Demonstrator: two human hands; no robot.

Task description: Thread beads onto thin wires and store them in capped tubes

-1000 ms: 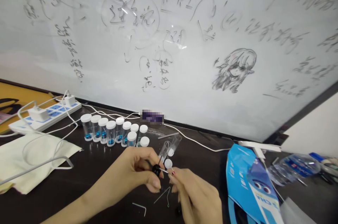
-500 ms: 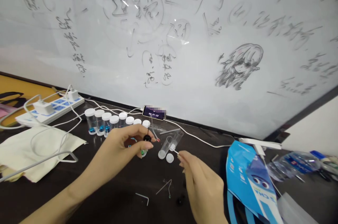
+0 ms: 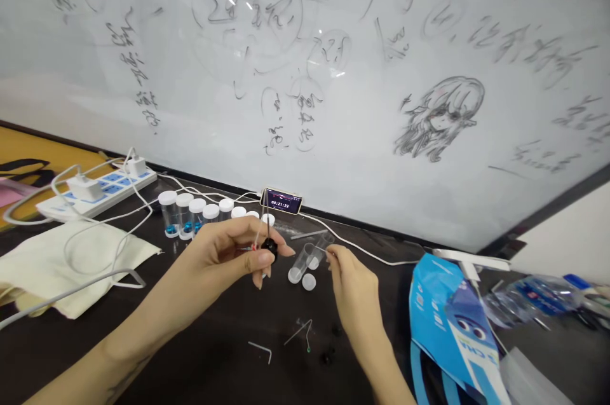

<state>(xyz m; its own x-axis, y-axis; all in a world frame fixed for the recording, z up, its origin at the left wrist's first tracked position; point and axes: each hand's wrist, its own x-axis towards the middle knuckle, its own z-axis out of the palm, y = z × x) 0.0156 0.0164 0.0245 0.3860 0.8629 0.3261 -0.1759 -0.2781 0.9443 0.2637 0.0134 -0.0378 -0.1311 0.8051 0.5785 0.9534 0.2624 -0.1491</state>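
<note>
My left hand (image 3: 216, 259) pinches a small round black part (image 3: 269, 250) between thumb and fingers. A thin dark rod rises from this part, and a small red bit (image 3: 254, 247) shows beside it. My right hand (image 3: 355, 287) is closed at the fingertips on a thin, light rod (image 3: 325, 250), mostly hidden by the fingers. Between the hands lie clear plastic tubes (image 3: 301, 260) and a round white cap (image 3: 309, 281). Nearer to me on the dark table are an L-shaped hex key (image 3: 260, 348) and a bent thin wire (image 3: 307, 332).
White-lidded vials (image 3: 169, 214), some with blue pieces, stand in a row behind my left hand. A phone (image 3: 281, 200) leans by the whiteboard (image 3: 352, 125). A power strip (image 3: 109, 185) and cloth (image 3: 90, 265) lie left; a blue bag (image 3: 441, 322) and plastic bottle (image 3: 534, 294) are right.
My right hand has moved up and away from me, with its rod now behind the tubes' near ends. The black part in my left hand has turned slightly, and its rod stands more upright.
</note>
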